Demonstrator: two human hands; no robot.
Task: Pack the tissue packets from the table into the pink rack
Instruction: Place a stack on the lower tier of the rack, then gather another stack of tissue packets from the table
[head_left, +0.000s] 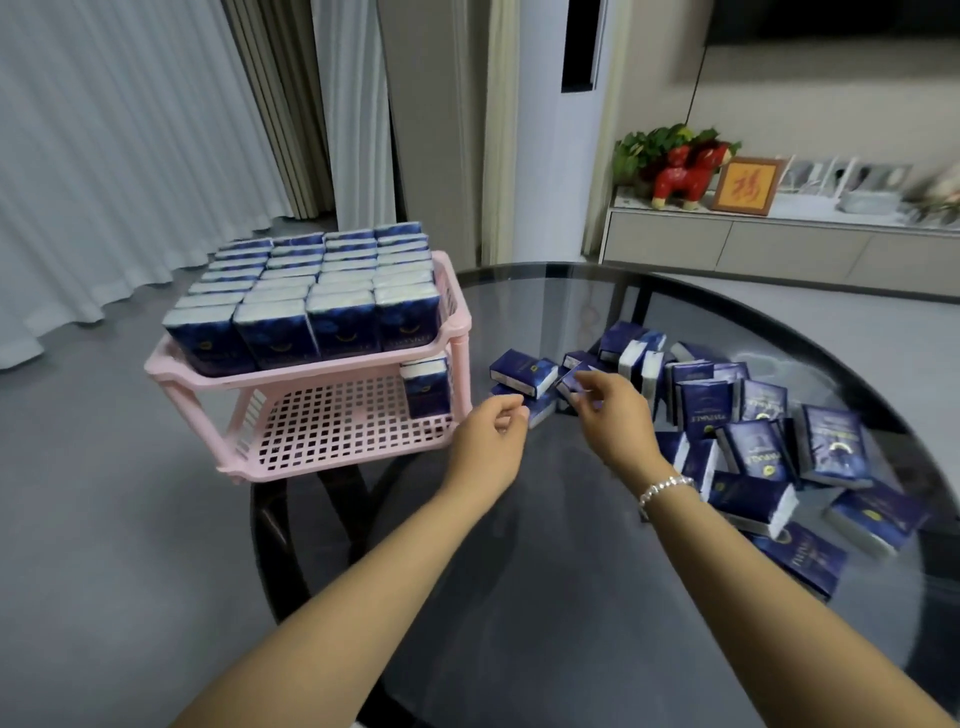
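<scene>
A pink two-tier rack (306, 382) stands at the left edge of the round glass table (545, 519). Its top tier is filled with upright dark blue tissue packets (306, 291). On the lower tier one packet (427, 387) stands at the right end. Several loose packets (753, 441) lie scattered on the table's right half. My right hand (613, 415) pinches one blue packet (571, 378) at the near edge of that pile. My left hand (491, 436) hovers just right of the rack's lower tier, fingers loosely curled, holding nothing.
A black stool or table frame (280, 525) shows under the rack. A low white cabinet (779, 244) with a red figurine, a plant and a framed picture stands at the back right. Curtains hang at the left over grey floor.
</scene>
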